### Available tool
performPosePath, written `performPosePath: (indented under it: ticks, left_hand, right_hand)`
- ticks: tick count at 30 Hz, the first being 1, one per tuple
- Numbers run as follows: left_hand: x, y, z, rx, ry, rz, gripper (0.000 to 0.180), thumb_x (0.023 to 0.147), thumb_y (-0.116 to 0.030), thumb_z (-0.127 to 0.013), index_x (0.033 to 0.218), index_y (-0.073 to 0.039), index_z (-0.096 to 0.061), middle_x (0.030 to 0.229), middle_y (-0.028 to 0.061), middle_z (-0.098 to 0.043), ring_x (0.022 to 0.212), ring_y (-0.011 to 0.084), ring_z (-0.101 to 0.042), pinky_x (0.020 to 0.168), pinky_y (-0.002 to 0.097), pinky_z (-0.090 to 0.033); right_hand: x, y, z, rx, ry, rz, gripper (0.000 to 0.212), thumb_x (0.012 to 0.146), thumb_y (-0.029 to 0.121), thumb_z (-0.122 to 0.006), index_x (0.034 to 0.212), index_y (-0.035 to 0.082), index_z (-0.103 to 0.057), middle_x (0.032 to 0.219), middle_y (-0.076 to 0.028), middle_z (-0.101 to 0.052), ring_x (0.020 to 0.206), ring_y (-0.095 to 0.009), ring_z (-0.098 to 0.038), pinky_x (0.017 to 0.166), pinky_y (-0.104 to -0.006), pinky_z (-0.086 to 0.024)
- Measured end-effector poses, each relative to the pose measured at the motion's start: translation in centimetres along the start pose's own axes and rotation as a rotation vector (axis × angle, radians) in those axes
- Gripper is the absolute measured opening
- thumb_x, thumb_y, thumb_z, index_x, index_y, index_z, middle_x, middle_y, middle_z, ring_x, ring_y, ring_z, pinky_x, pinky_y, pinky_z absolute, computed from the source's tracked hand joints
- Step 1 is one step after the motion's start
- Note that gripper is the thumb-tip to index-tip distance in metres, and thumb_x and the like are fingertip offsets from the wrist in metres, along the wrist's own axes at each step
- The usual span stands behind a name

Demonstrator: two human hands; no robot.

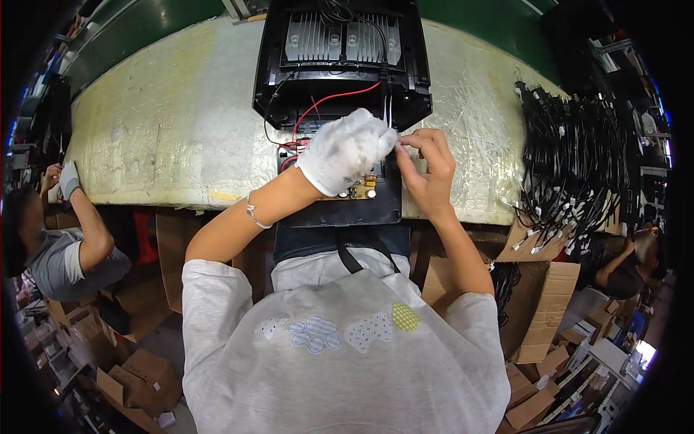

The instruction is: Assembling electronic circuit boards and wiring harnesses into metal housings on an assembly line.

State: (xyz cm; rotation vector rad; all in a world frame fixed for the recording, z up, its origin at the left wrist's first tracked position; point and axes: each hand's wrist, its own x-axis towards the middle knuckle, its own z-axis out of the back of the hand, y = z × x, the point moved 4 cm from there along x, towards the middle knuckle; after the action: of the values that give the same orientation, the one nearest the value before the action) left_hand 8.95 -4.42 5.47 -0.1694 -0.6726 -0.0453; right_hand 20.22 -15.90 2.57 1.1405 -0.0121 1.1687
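My left hand, in a smudged white glove, is closed over the near edge of an opened black electronics housing. A pair of slim metal tweezers sticks out from its fingers, prongs pointing away from me. My bare right hand meets the gloved fingertips, thumb and forefinger pinched together; whatever lies between them is too small to make out. Beneath the glove, a circuit board with yellow parts sits on a black panel. A red wire arches from the board into the black housing, which holds finned metal heat sinks.
The workbench is covered with clear wrinkled film. A large bundle of black cables with white connectors hangs over its right end. Cardboard boxes stand below at right. One person works at far left, another at far right.
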Motion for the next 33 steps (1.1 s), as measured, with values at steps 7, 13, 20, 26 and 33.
performPosePath:
  ticks: [7,13,20,26,33]
  left_hand:
    - [-0.2,0.2,-0.5,0.016,0.158,0.014,0.034,0.072,-0.010,-0.062,0.106,-0.009,-0.059,0.092,0.0014,-0.059,0.081,0.0210,-0.057,0.062,0.0311,-0.051]
    - [-0.3,0.0,-0.6,0.010,0.142,0.011,0.030,0.073,-0.011,-0.062,0.103,-0.010,-0.060,0.089,0.0009,-0.058,0.081,0.0204,-0.056,0.062,0.0310,-0.051]
    - [0.9,1.2,0.2,-0.142,0.248,-0.066,0.024,0.076,-0.010,-0.061,0.100,-0.008,-0.059,0.088,0.0032,-0.058,0.083,0.0224,-0.057,0.063,0.0327,-0.052]
    - [1.9,1.7,0.4,-0.408,0.246,-0.081,0.025,0.076,-0.005,-0.061,0.101,-0.007,-0.058,0.087,0.0064,-0.059,0.082,0.0262,-0.058,0.066,0.0351,-0.052]
    - [1.5,1.3,-1.0,-0.378,0.179,-0.092,0.029,0.073,-0.004,-0.065,0.101,-0.008,-0.059,0.085,0.0074,-0.058,0.080,0.0271,-0.058,0.069,0.0359,-0.051]
  right_hand:
    - [0.4,0.4,0.1,0.021,-0.004,0.001,0.013,0.077,-0.001,-0.070,0.089,0.001,-0.067,0.087,-0.008,-0.059,0.075,-0.017,-0.055,0.061,-0.0266,-0.041]
    - [0.5,0.7,0.1,0.008,-0.020,0.004,0.013,0.076,-0.001,-0.070,0.089,0.001,-0.067,0.087,-0.009,-0.059,0.072,-0.017,-0.055,0.060,-0.0267,-0.041]
    - [1.2,1.2,0.6,0.012,0.092,-0.012,0.013,0.077,-0.003,-0.069,0.089,0.000,-0.067,0.087,-0.008,-0.061,0.070,-0.015,-0.056,0.060,-0.0265,-0.044]
    - [1.8,0.4,1.3,0.151,0.251,-0.139,0.012,0.080,-0.004,-0.067,0.092,-0.004,-0.067,0.090,-0.008,-0.064,0.077,-0.015,-0.061,0.065,-0.0241,-0.047]
    - [1.3,-0.2,1.3,0.348,0.186,-0.467,0.006,0.083,-0.002,-0.068,0.089,-0.003,-0.068,0.086,-0.005,-0.062,0.074,-0.009,-0.058,0.066,-0.0205,-0.044]
